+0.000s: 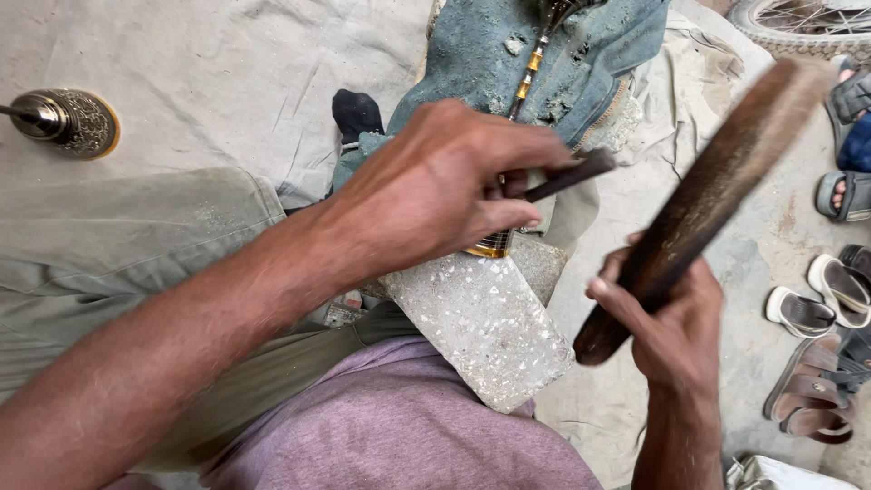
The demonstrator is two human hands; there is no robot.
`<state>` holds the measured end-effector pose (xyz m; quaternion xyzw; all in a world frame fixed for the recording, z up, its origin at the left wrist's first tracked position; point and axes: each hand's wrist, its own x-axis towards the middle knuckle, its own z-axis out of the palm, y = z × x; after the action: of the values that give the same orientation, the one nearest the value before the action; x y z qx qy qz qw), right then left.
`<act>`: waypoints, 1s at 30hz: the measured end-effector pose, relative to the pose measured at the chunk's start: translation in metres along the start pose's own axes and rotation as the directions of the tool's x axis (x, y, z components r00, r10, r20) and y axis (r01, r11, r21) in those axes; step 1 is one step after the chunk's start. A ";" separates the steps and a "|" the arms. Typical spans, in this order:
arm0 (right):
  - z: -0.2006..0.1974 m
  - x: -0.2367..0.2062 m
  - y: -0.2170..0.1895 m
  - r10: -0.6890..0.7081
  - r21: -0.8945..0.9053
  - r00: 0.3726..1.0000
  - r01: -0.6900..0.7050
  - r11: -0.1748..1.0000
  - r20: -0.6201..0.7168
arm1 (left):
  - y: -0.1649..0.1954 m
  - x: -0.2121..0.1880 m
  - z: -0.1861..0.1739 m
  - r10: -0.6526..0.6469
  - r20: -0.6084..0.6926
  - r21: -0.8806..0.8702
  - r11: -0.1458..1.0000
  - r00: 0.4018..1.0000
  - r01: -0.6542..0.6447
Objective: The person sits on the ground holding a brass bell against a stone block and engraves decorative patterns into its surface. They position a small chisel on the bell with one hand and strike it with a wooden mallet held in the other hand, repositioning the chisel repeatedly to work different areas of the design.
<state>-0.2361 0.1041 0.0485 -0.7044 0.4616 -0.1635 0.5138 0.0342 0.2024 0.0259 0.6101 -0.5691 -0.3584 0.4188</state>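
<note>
- Two bare hands work over a speckled grey stone block (pixel 485 327) that rests against the seated person's lap, seen from the head camera looking down.
- The left hand (pixel 435 186) is closed around a thin dark metal punch (pixel 572 175), fingers and thumb pinched tight on it; the tool's tip pokes out to the right of the knuckles.
- Under that hand lies a long slender ornate rod with gold and black bands (pixel 529 73), running from the top of the stone block up across a dusty blue denim cloth (pixel 581 63). Its lower gold end (pixel 490 245) sits just on the block's upper edge.
- The right hand (pixel 676 327) is wrapped fully around the lower end of a long dark wooden mallet (pixel 703 195), which slants up to the right and is blurred.
- A black sock (pixel 356 113) shows beside the denim.
- An engraved brass bell-shaped piece (pixel 68 121) lies well apart on the pale canvas sheet (pixel 227 73) at the left.
- Several sandals (pixel 821 313) sit on the ground at the right, and a bicycle tyre (pixel 798 27) shows at the top corner.
</note>
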 end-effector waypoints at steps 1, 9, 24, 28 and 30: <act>-0.004 -0.007 0.001 -0.066 0.033 0.998 0.066 0.997 -0.017 | 0.000 0.007 0.000 0.068 0.005 0.014 0.998 0.998 -0.068; -0.003 -0.043 0.041 0.086 -0.045 0.991 -0.091 0.995 -0.101 | -0.005 0.035 -0.023 0.355 0.193 0.047 0.928 0.915 -0.370; -0.012 -0.048 0.047 -0.239 -0.418 0.960 0.158 0.894 -0.148 | -0.003 0.034 -0.019 0.395 0.279 0.049 0.905 0.876 -0.423; -0.016 -0.033 0.031 -0.121 0.143 0.969 0.154 0.978 -0.218 | -0.005 0.026 -0.016 0.341 0.227 0.091 0.925 0.912 -0.368; -0.024 -0.025 0.019 -0.020 -0.387 0.998 -0.006 0.922 -0.062 | -0.006 0.023 -0.014 0.393 0.132 0.084 0.910 0.910 -0.406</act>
<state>-0.2746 0.1100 0.0480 -0.7879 0.4986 -0.0938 0.3489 0.0520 0.1814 0.0266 0.4817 -0.7233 -0.2670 0.4165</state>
